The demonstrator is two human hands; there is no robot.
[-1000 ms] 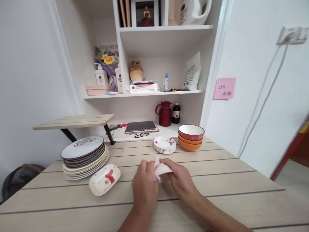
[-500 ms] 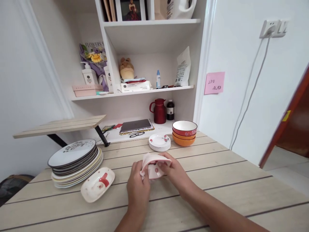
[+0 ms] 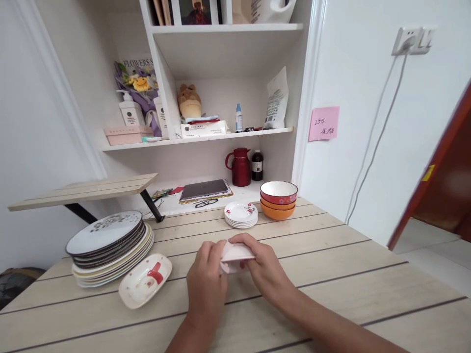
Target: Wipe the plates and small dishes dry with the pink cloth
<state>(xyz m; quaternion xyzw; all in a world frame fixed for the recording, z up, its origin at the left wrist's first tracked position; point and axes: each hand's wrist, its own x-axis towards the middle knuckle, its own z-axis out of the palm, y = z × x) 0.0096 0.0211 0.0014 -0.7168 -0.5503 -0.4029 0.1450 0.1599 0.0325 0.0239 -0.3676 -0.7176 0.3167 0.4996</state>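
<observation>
A small pale pink dish (image 3: 238, 252) is tipped up between my two hands, above the table. My left hand (image 3: 206, 272) is closed on its left side, and a soft whitish fold, perhaps a cloth, shows by those fingers. My right hand (image 3: 263, 264) grips the right side, fingers over the top and thumb underneath. Most of the dish's inner face is turned out of sight. To the left lies a rectangular cream dish (image 3: 142, 289) with a red pattern. Beyond my hands stands a stack of small white plates (image 3: 241, 213) with red flowers.
A tall stack of large plates (image 3: 106, 234) stands at the left, near a raised wooden shelf (image 3: 84, 191). Red and orange bowls (image 3: 277, 208) are stacked at the back right. Behind are a laptop (image 3: 204, 189), glasses (image 3: 206, 202) and a red jug (image 3: 241, 167).
The dish has been tilted, so its spotted inside, visible before, is now mostly hidden. Both hands have turned with it and still hold it. The camera view has shifted slightly.
</observation>
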